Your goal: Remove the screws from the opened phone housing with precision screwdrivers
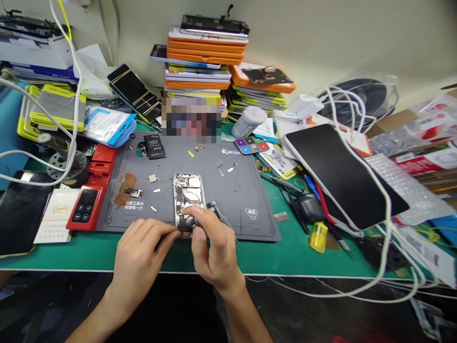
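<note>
An opened phone (pixel 188 195) lies face-open on a grey repair mat (pixel 235 200), its boards and metal shields exposed. My left hand (pixel 139 257) rests at the phone's lower left corner, fingers curled and fingertips pressed against its edge. My right hand (pixel 212 250) is closed round a grey screwdriver (pixel 218 213), thumb and forefinger pinching its head over the phone's lower end. Small screws and metal brackets (pixel 153 179) lie scattered on the mat to the left of the phone. A black battery (pixel 154 146) lies at the mat's upper left.
A red tool (pixel 93 188) edges the mat's left side. A dark phone screen (pixel 339 174) lies at right under white cables (pixel 360 138). Orange and yellow boxes (pixel 205 52) are stacked at the back. Tweezers, a yellow tool (pixel 318 236) and packages crowd the green mat (pixel 293 259).
</note>
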Action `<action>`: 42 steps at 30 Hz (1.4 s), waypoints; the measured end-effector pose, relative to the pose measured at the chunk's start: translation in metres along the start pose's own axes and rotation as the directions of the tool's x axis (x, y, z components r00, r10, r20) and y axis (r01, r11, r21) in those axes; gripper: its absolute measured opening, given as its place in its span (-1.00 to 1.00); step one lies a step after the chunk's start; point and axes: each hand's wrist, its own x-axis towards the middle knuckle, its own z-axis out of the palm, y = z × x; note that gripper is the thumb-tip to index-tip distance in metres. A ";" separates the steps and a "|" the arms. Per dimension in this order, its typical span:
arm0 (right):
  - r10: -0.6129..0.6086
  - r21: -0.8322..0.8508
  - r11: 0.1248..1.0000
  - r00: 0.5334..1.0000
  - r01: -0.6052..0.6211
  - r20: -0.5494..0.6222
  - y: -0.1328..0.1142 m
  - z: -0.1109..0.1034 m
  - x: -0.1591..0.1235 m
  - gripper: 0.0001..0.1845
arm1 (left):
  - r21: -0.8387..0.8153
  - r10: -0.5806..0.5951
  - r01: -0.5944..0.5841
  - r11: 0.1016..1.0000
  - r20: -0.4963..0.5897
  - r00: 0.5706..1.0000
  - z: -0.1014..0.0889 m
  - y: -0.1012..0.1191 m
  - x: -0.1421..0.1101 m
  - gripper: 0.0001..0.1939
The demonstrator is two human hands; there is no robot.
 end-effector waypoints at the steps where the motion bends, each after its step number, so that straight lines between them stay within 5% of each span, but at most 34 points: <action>1: 0.000 -0.001 1.000 1.000 0.000 0.005 0.000 0.000 0.000 -0.23 | 0.000 0.000 0.000 1.000 -0.001 1.000 0.000 0.000 0.000 -0.92; 19: 0.094 0.004 0.996 0.992 -0.094 -0.089 0.001 0.004 -0.012 -0.11 | 0.016 -0.013 0.013 1.000 0.000 1.000 0.000 -0.001 -0.003 -0.89; 33: 0.193 0.328 0.932 0.977 -0.155 -0.087 -0.004 -0.001 -0.012 -0.19 | 0.021 0.003 -0.004 1.000 0.003 1.000 -0.001 0.000 -0.001 -0.88; 42: 0.214 0.293 0.942 0.966 -0.165 -0.147 -0.002 0.001 -0.013 -0.19 | 0.066 0.029 -0.032 0.997 0.040 0.999 -0.001 0.000 0.000 -0.88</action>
